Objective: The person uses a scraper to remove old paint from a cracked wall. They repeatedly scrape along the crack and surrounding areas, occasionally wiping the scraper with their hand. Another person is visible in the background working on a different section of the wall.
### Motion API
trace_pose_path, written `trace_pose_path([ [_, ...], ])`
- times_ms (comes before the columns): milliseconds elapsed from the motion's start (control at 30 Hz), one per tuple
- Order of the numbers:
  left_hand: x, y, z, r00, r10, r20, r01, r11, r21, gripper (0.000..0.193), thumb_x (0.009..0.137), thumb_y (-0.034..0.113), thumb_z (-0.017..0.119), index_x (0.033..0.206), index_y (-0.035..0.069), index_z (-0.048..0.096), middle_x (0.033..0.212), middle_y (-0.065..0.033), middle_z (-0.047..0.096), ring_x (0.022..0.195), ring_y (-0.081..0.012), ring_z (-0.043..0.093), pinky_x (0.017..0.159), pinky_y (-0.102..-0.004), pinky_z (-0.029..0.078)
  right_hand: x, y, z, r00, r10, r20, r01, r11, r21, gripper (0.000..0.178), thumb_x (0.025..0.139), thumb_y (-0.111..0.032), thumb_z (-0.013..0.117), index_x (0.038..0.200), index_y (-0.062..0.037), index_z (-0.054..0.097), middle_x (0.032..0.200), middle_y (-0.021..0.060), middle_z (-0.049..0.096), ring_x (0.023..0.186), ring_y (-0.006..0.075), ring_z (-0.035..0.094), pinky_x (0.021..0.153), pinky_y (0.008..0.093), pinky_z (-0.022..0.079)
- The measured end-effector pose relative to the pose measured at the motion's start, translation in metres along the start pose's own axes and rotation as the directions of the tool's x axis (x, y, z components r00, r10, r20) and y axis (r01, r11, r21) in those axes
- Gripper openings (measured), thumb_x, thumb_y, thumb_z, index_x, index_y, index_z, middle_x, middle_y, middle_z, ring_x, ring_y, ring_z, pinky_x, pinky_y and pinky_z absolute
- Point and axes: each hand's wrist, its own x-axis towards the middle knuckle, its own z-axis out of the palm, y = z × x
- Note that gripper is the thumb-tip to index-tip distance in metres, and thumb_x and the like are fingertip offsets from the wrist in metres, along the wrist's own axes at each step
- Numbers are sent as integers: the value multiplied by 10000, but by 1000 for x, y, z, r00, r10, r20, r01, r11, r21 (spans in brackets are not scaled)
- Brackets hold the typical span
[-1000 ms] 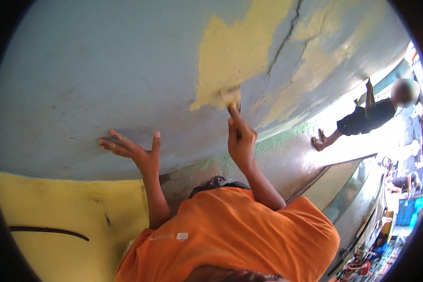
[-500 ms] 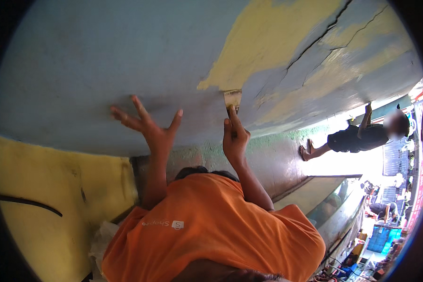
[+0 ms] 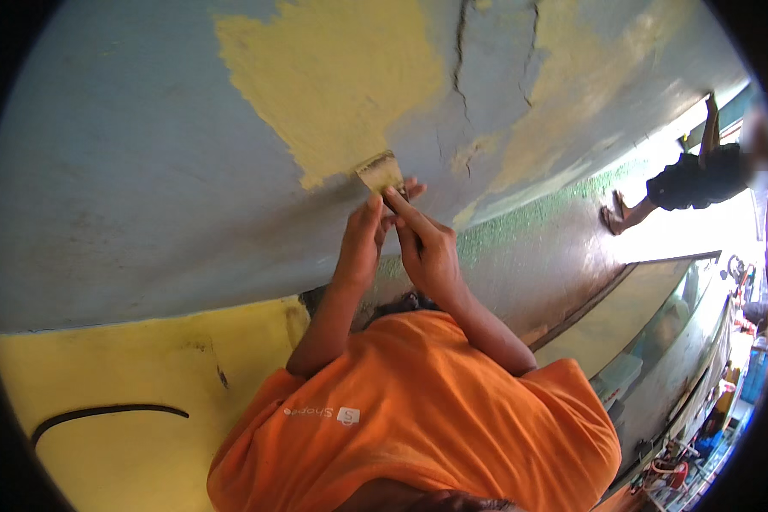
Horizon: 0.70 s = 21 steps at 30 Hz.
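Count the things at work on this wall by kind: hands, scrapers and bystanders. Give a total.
Hands: 2, left hand and right hand
Scraper: 1
Bystander: 1
Total: 4

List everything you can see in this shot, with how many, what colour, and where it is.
scraper: one, wide yellow-smeared blade, pressed to the wall just below the yellow patch
wall: one, pale blue, cracked, fills the upper picture
yellow patch: one large, upper centre of the wall
lower yellow surface: one, lower left, with a black curved line
orange shirt: one, bottom centre
other person: one, dark clothes, far right in bright light
clutter: several items, mixed colours, lower right, too small to tell
left hand: one, at the scraper
right hand: one, at the scraper
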Motion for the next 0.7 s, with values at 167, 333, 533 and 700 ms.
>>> trace_pose_path([
  [167,11,19,24,999,27,-30,-27,1000,-4,547,1114,440,450,1168,-66,650,950,-151,724,850,-230,725,786,-348,590,14,-5,-5,999,-13,34,12,1000,26,514,948,-12,617,1437,-170,614,1049,198,732,848,402,715,722,433,579],
  [333,9,26,36,976,142,-164,-152,987,-49,519,1125,396,436,1119,-84,634,924,-165,716,771,-253,728,712,-346,611,14,-6,-2,998,-57,36,53,994,99,521,960,25,596,1455,-137,606,956,235,714,824,358,735,742,378,570],
  [533,1,2,45,964,37,-264,-15,996,85,505,1121,385,451,1137,-89,625,923,-169,703,774,-256,729,726,-377,634,-1,3,-2,998,57,27,-60,989,138,518,953,40,587,1444,-119,614,989,229,732,860,369,749,753,389,584],
  [700,7,-16,32,973,88,-211,-76,995,65,504,1127,378,439,1130,-90,627,916,-169,706,783,-268,732,739,-379,632,-2,21,4,1000,-22,4,22,997,77,519,951,42,595,1445,-115,615,995,226,736,814,356,739,742,386,581],
])
